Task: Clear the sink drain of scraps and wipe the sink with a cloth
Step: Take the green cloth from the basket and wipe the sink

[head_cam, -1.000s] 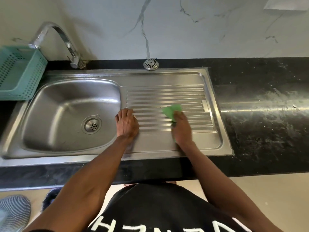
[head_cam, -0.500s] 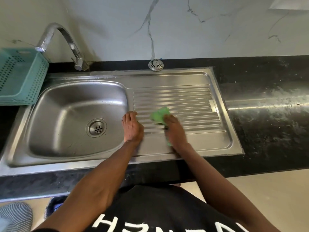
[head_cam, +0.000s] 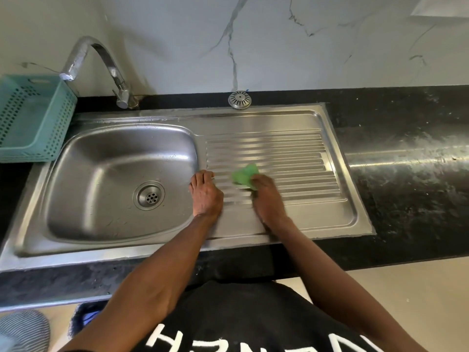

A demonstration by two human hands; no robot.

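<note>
**Cloth on drainboard, both hands on sink**

Far left we see a teal basket, then the faucet over the basin with its drain. Our left hand lies flat, fingers spread, gripping nothing, on the ridge between basin and drainboard. Just right, our right hand presses a bunched green cloth onto the ribs, fingers clenched on it. A loose strainer cap sits behind on the black counter.

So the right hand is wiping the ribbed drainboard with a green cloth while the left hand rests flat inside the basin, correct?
Not quite. The head view shows the left hand resting flat on the drainboard's left edge beside the basin, not inside it. The rest holds: the right hand is wiping the ribbed drainboard with a green cloth.
</note>
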